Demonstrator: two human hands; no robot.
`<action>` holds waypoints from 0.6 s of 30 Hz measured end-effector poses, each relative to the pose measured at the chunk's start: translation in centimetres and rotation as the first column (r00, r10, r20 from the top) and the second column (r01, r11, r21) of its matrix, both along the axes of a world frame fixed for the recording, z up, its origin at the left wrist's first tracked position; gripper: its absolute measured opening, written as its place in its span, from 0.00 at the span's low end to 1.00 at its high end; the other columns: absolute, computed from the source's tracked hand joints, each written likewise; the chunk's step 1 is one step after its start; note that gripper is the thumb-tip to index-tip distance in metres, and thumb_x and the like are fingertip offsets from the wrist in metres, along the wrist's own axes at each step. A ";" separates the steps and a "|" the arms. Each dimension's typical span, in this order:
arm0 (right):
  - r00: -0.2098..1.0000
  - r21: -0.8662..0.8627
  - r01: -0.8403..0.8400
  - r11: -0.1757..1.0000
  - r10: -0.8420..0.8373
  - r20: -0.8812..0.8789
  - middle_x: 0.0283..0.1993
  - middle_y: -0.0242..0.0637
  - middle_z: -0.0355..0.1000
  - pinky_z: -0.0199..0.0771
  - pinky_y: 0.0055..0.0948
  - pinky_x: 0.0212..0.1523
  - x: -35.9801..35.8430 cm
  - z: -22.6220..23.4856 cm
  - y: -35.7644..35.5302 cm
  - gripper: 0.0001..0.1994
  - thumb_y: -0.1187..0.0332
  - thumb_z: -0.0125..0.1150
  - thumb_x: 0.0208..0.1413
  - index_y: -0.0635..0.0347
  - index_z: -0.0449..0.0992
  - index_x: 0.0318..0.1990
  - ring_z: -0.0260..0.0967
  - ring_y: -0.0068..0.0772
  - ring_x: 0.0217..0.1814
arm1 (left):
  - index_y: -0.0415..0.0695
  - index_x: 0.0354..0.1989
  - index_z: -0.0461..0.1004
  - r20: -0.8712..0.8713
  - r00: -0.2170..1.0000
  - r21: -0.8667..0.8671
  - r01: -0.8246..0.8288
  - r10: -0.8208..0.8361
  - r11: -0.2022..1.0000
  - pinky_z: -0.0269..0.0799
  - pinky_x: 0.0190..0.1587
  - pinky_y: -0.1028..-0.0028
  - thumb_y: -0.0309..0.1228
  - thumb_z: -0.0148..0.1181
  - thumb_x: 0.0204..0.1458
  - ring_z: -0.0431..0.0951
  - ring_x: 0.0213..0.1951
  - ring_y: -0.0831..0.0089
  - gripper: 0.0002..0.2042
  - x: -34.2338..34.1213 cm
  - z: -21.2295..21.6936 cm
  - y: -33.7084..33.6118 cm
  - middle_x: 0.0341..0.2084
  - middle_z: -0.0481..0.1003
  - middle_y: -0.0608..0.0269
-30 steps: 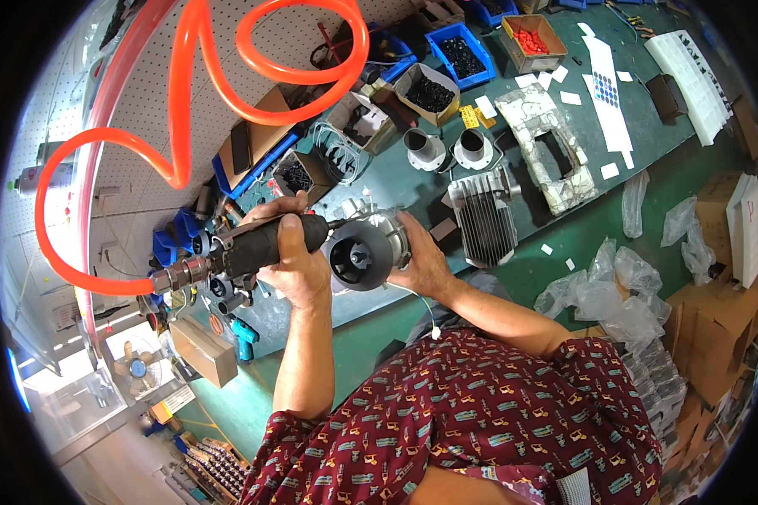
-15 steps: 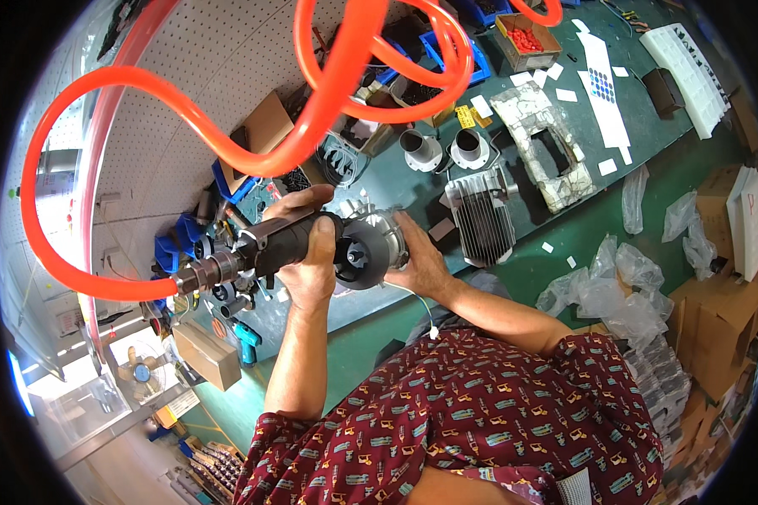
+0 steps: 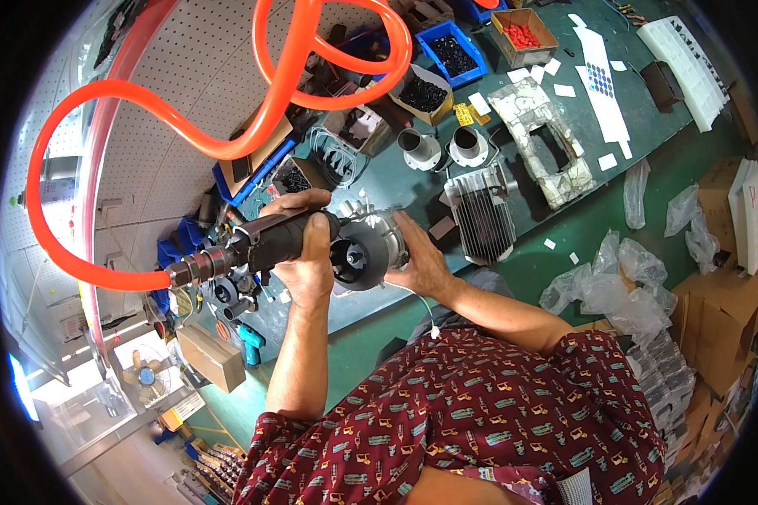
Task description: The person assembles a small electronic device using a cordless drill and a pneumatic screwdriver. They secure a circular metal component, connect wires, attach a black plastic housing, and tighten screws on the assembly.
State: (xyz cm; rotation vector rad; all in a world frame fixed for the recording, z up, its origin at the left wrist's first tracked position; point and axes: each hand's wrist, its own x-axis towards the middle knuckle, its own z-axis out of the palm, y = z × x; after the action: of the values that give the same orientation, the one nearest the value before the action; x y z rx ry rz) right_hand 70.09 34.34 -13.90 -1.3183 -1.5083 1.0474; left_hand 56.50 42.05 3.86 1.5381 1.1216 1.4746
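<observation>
My left hand (image 3: 313, 268) is wrapped round a black air-powered driver (image 3: 271, 240), its tip end pointing right. An orange coiled air hose (image 3: 46, 223) runs from the driver's rear fitting, at its left. Against the tip end sits a round metal motor unit (image 3: 392, 237) with a black cup-shaped fan (image 3: 358, 263) on its near side. From the right, my right hand (image 3: 425, 263) grips this motor unit by its rim. A thin wire with a white plug (image 3: 435, 332) dangles below it. Whether the driver's tip touches a screw is hidden.
On the green bench are a finned metal housing (image 3: 482, 220), two flanged tubes and a mottled frame-shaped block (image 3: 526, 126). Behind stand a blue bin (image 3: 472, 74) of black parts and a carton (image 3: 526, 57) of red pieces. A teal power drill (image 3: 250, 343) lies left.
The orange hose loops have swung left, uncovering bins behind. The driver has shifted slightly left and its rear end has dipped a little; my right hand and the motor unit stay nearly still.
</observation>
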 end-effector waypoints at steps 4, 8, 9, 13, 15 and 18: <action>1.000 -0.001 -0.009 1.000 0.008 -0.018 0.74 0.64 0.55 0.57 0.51 0.75 0.0 -0.2 0.0 0.54 0.57 0.80 0.41 0.66 0.53 0.74 0.53 0.65 0.77 | 0.41 0.49 0.67 0.003 0.999 0.041 0.044 -0.044 0.998 0.74 0.55 0.63 0.20 0.60 0.54 0.79 0.46 0.66 0.15 -0.4 -0.5 0.0 0.42 0.80 0.50; 1.000 -0.009 -0.011 1.000 0.011 -0.004 0.74 0.64 0.55 0.58 0.51 0.75 0.1 0.0 0.0 0.54 0.57 0.79 0.41 0.66 0.53 0.74 0.54 0.66 0.76 | 0.41 0.43 0.66 0.036 0.999 -0.006 0.014 -0.014 1.000 0.75 0.53 0.61 0.18 0.59 0.54 0.80 0.44 0.64 0.12 0.0 -0.4 0.5 0.40 0.79 0.50; 1.000 -0.009 -0.007 1.000 0.007 -0.003 0.74 0.65 0.55 0.58 0.51 0.75 0.0 -0.1 0.0 0.54 0.57 0.79 0.41 0.66 0.53 0.74 0.54 0.66 0.76 | 0.41 0.41 0.65 0.048 0.999 -0.015 -0.004 0.004 1.000 0.77 0.53 0.57 0.17 0.58 0.54 0.80 0.42 0.63 0.11 0.5 0.1 0.6 0.37 0.78 0.52; 1.000 0.007 0.001 1.000 0.000 -0.030 0.73 0.66 0.55 0.59 0.51 0.74 0.0 -0.3 -0.1 0.54 0.57 0.78 0.41 0.67 0.53 0.74 0.54 0.66 0.76 | 0.41 0.39 0.67 0.065 0.998 -0.015 0.012 -0.011 1.000 0.77 0.53 0.53 0.19 0.57 0.51 0.78 0.37 0.63 0.09 1.1 0.2 0.9 0.31 0.74 0.57; 1.000 0.006 0.006 1.000 -0.006 -0.028 0.73 0.66 0.55 0.59 0.51 0.74 0.0 -0.2 -0.1 0.53 0.57 0.78 0.41 0.67 0.54 0.73 0.54 0.66 0.76 | 0.41 0.39 0.67 0.046 0.998 0.005 0.045 -0.046 0.999 0.77 0.54 0.54 0.19 0.58 0.52 0.77 0.37 0.64 0.09 1.1 0.2 0.9 0.31 0.74 0.57; 1.000 0.042 0.020 0.999 -0.019 -0.017 0.73 0.66 0.56 0.59 0.50 0.74 -0.1 -0.6 -0.1 0.53 0.57 0.79 0.40 0.68 0.54 0.73 0.55 0.66 0.76 | 0.41 0.39 0.67 0.023 0.996 -0.004 0.082 -0.082 0.997 0.77 0.54 0.55 0.19 0.58 0.52 0.78 0.37 0.64 0.09 0.9 0.3 1.0 0.31 0.74 0.57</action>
State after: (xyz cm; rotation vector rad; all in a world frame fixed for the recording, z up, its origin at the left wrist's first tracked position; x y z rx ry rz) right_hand 69.96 34.20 -14.48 -1.2898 -1.4947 1.0071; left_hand 57.41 43.01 4.14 1.5421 1.0355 1.4302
